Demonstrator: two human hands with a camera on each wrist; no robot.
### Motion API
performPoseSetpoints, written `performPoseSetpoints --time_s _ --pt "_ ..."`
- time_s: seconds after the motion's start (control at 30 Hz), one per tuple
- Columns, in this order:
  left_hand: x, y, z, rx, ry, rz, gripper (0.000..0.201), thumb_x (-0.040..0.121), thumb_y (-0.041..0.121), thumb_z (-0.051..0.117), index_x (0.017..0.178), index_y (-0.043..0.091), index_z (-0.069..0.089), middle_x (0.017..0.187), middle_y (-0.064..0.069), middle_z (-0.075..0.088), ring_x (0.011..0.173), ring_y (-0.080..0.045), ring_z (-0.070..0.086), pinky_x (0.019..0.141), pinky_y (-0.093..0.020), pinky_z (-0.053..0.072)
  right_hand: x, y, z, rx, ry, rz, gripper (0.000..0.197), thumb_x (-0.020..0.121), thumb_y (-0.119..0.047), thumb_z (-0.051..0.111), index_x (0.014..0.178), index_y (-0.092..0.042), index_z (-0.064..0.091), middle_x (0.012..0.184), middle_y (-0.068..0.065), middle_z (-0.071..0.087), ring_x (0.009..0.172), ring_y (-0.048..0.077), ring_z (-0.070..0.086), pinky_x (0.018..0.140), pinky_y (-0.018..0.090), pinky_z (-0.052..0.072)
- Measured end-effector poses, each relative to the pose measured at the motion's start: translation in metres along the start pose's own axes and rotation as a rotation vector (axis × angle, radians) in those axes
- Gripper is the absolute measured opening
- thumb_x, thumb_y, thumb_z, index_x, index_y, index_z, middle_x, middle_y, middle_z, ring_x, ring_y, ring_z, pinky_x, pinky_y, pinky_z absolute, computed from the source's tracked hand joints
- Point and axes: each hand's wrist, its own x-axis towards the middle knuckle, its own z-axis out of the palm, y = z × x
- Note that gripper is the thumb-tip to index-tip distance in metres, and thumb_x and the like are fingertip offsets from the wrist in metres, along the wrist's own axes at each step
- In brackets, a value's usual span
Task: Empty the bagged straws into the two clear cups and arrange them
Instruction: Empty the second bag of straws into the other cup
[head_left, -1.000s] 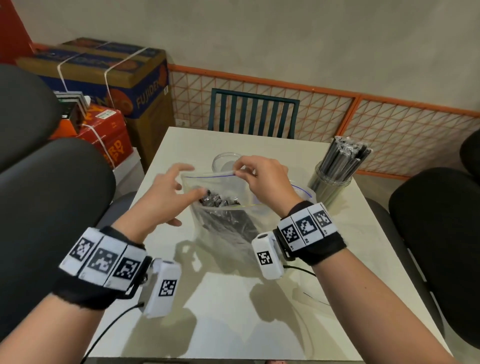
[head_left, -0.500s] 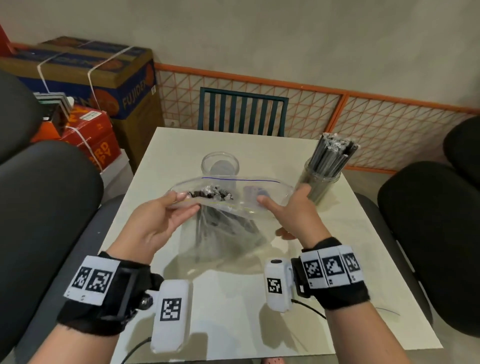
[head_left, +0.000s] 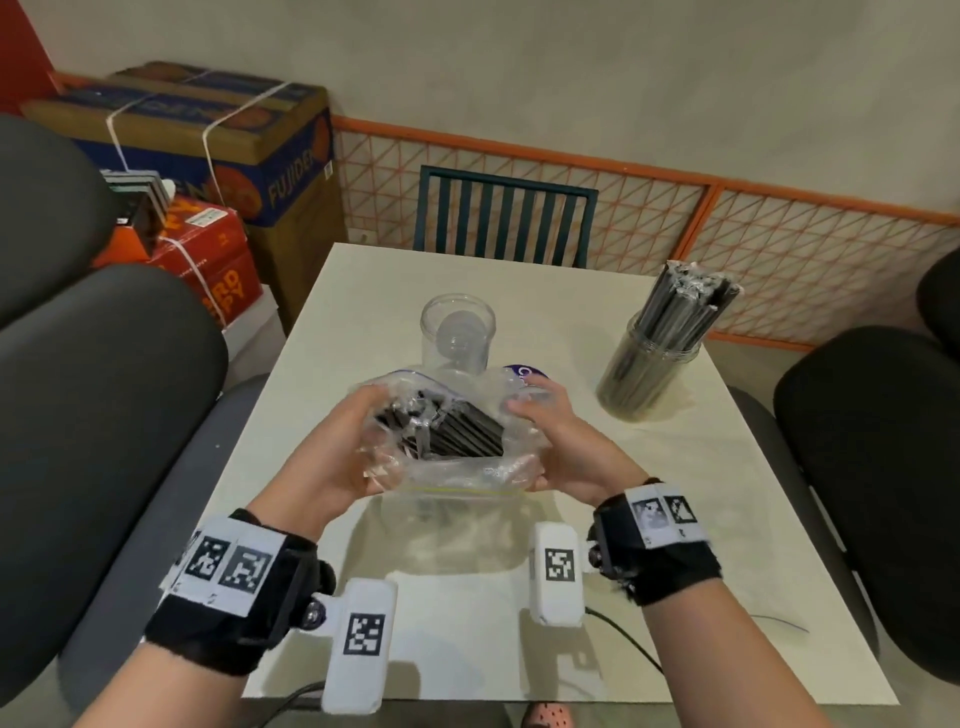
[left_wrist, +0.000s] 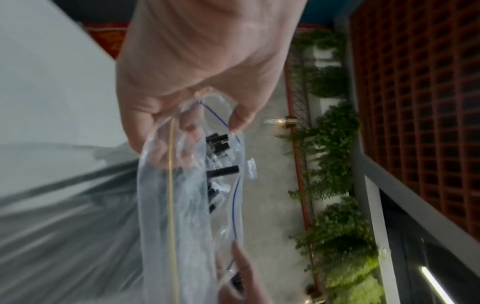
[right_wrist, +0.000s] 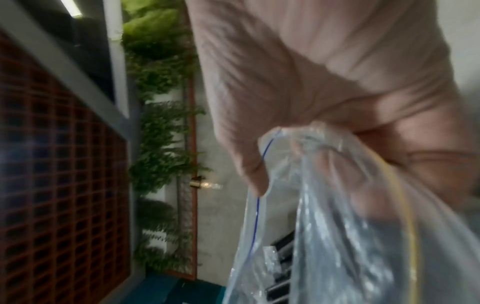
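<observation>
A clear zip bag (head_left: 457, 467) with black wrapped straws (head_left: 447, 428) inside is held above the table, its mouth spread wide. My left hand (head_left: 340, 452) grips the bag's left rim, and my right hand (head_left: 561, 441) grips the right rim. In the left wrist view the left hand (left_wrist: 187, 115) pinches the plastic bag (left_wrist: 192, 205), with straw ends (left_wrist: 221, 142) showing. The right wrist view shows the right hand (right_wrist: 298, 144) curled round the bag (right_wrist: 337, 226). An empty clear cup (head_left: 457, 332) stands just behind the bag. A second clear cup (head_left: 644, 374) at the right is packed with black straws (head_left: 680, 306).
The white table (head_left: 519, 613) has a teal chair (head_left: 504, 218) at its far edge. Black seats (head_left: 872, 467) flank both sides. Cardboard boxes (head_left: 218, 140) are stacked at the back left. An orange mesh fence (head_left: 779, 228) runs along the wall.
Both hands have drawn the bag closer and spread its mouth wider, so the straws inside now show from above. The view has tilted down.
</observation>
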Motion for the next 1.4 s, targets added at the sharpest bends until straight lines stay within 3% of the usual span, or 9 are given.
performPoseSetpoints --time_s 0.2,0.33,0.5,0.6,0.7,0.8,1.1,1.3,1.4 --pt "0.005 0.007 0.003 0.285 0.143 0.120 0.026 0.090 0.040 0.051 0.087 0.015 0.059 0.084 -0.007 0.061 0.071 -0.020 0.056 0.061 -0.029 0.045 0.009 -0.017 -0.007 -0.236 0.247 -0.094 0.036 0.093 -0.046 0.046 0.072 -0.018 0.055 0.065 -0.001 0.050 0.042 0.011 0.041 0.047 0.022 0.035" --pt "0.011 0.012 0.011 0.225 0.146 0.095 0.024 0.091 0.032 0.048 0.076 0.015 0.054 0.073 -0.008 0.056 0.063 -0.022 0.054 0.059 -0.030 0.045 0.022 -0.014 -0.005 0.077 0.253 0.026 0.047 0.095 -0.051 0.038 0.081 -0.011 0.059 0.052 0.002 0.065 0.042 0.015 0.060 0.044 0.022 0.047" --pt "0.024 0.010 0.003 -0.134 -0.089 -0.032 0.028 0.093 0.026 0.043 0.107 0.013 0.063 0.097 -0.012 0.067 0.085 -0.028 0.063 0.075 -0.039 0.054 0.023 0.001 -0.004 -0.082 -0.037 -0.018 0.043 0.077 -0.056 0.064 0.106 -0.025 0.068 0.102 0.011 0.053 0.092 0.024 0.051 0.076 0.034 0.049" --pt "0.030 -0.007 0.004 -0.372 -0.179 -0.073 0.039 0.089 0.023 0.045 0.120 0.006 0.061 0.094 -0.012 0.068 0.085 -0.022 0.064 0.078 -0.034 0.056 0.031 0.012 -0.001 0.158 0.136 0.044 0.036 0.087 -0.039 0.059 0.116 -0.017 0.061 0.074 0.003 0.060 0.061 0.015 0.059 0.060 0.028 0.053" --pt "0.035 -0.024 0.008 -0.468 -0.130 -0.071 0.028 0.096 0.021 0.040 0.101 0.008 0.064 0.079 -0.005 0.068 0.072 -0.015 0.066 0.070 -0.028 0.057 0.042 0.023 0.000 0.278 0.227 0.093 0.010 0.091 -0.027 0.057 0.091 -0.017 0.057 0.076 0.009 0.056 0.065 0.022 0.060 0.074 0.045 0.056" --pt "0.026 -0.028 0.005 -0.216 -0.028 -0.045 0.014 0.092 0.022 0.052 0.080 0.016 0.057 0.073 -0.002 0.054 0.066 -0.016 0.054 0.056 -0.028 0.051 0.041 0.025 -0.002 0.309 0.199 0.045 0.026 0.084 -0.024 0.064 0.107 -0.015 0.060 0.100 0.017 0.060 0.096 0.033 0.059 0.096 0.057 0.045" --pt "0.015 -0.036 0.011 -0.417 -0.148 -0.061 0.026 0.093 -0.012 0.031 0.079 0.000 0.050 0.058 -0.013 0.069 0.053 -0.019 0.069 0.048 -0.031 0.058 -0.014 0.010 0.009 -0.287 0.098 -0.053 0.053 0.082 -0.019 0.069 0.120 -0.029 0.034 0.108 0.000 0.060 0.081 0.019 0.064 0.058 0.032 0.052" --pt "0.018 -0.057 0.013 -0.701 -0.219 -0.093 0.040 0.052 -0.025 0.049 0.085 -0.002 0.049 0.089 -0.019 0.052 0.074 -0.021 0.055 0.049 -0.034 0.057 0.011 0.034 -0.002 0.661 -0.043 0.059 0.065 0.069 0.019 0.039 0.133 0.008 0.038 0.137 0.036 0.040 0.111 0.044 0.050 0.067 0.047 0.059" --pt "0.011 -0.055 0.015 -0.640 -0.225 -0.090 0.026 0.074 0.001 0.036 0.064 -0.004 0.059 0.077 -0.021 0.066 0.058 -0.027 0.064 0.046 -0.036 0.056 0.019 0.046 0.000 0.738 -0.008 0.084 0.088 0.047 0.014 0.057 0.134 0.006 0.041 0.121 0.031 0.047 0.103 0.041 0.052 0.081 0.052 0.053"
